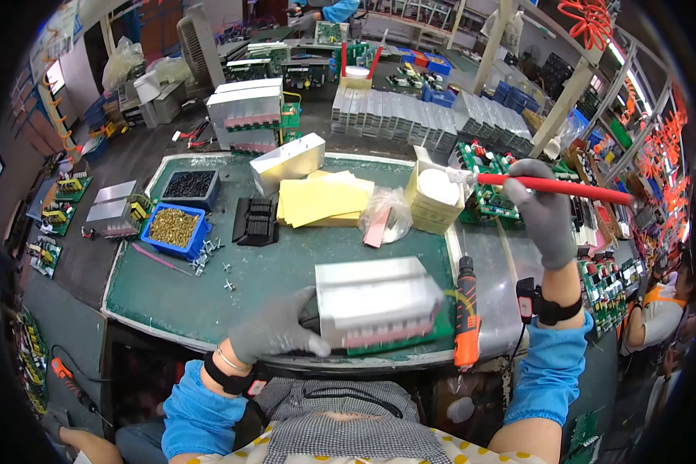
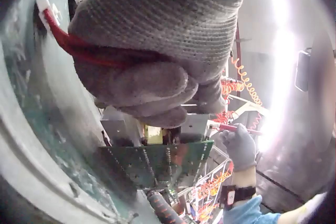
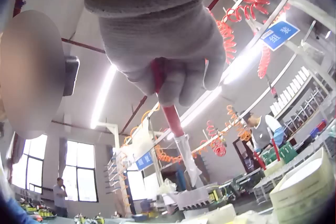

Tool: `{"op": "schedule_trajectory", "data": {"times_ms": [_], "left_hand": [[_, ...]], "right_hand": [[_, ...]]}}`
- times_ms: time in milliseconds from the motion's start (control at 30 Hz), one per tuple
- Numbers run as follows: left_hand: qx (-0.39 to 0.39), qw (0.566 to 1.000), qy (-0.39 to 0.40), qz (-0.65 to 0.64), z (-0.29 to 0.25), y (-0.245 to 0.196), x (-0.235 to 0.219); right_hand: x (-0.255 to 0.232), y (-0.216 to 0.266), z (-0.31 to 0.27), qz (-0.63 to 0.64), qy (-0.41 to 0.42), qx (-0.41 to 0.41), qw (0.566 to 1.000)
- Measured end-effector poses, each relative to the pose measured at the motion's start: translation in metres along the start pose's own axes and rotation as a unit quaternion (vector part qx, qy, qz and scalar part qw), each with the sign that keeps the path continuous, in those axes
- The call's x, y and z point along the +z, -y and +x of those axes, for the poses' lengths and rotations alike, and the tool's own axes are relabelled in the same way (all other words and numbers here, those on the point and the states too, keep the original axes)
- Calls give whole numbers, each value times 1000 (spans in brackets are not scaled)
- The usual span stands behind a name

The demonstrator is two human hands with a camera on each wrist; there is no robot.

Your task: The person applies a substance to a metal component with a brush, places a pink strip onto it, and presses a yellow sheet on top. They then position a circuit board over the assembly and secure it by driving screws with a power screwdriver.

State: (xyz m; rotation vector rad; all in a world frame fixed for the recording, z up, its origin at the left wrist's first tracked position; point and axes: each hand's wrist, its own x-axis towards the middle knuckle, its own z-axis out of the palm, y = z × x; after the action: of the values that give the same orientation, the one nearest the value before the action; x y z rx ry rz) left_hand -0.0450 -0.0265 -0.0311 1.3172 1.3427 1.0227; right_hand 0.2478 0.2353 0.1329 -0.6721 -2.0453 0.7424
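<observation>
My gloved left hand point(image 1: 282, 329) grips the left end of a silver metal-cased unit point(image 1: 375, 298), which is blurred and stands by the front edge of the green mat. Its green circuit board point(image 2: 157, 163) shows in the left wrist view, with the fingers curled over the casing. Raised at the right, my gloved right hand point(image 1: 545, 216) holds a red stick point(image 1: 588, 188) whose end is wrapped in something whitish point(image 3: 189, 163). In the head view that end overlaps the rim of a cream box point(image 1: 435, 209) with a round white inside.
An orange-black electric screwdriver point(image 1: 466, 317) stands right of the unit. Yellow sheets point(image 1: 325, 199), a black part point(image 1: 255, 222) and a silver case point(image 1: 288, 164) lie on the mat. Blue bins hold brass-coloured pieces point(image 1: 174, 226) and black pieces point(image 1: 191, 185). Metal cases point(image 1: 394, 116) line the back.
</observation>
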Motion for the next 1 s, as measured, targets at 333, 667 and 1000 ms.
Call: {"op": "schedule_trajectory", "data": {"times_ms": [333,667,1000], "left_hand": [[-121,955,66,263,15,-23,5],[-24,987,142,69,23,-8,-4],[-36,970,105,215,21,6,0]], "right_hand": [[37,-117,40,-184,166,-2,969],[52,-105,31,-402,117,-280,864],[42,-199,26,-387,136,-279,868]]}}
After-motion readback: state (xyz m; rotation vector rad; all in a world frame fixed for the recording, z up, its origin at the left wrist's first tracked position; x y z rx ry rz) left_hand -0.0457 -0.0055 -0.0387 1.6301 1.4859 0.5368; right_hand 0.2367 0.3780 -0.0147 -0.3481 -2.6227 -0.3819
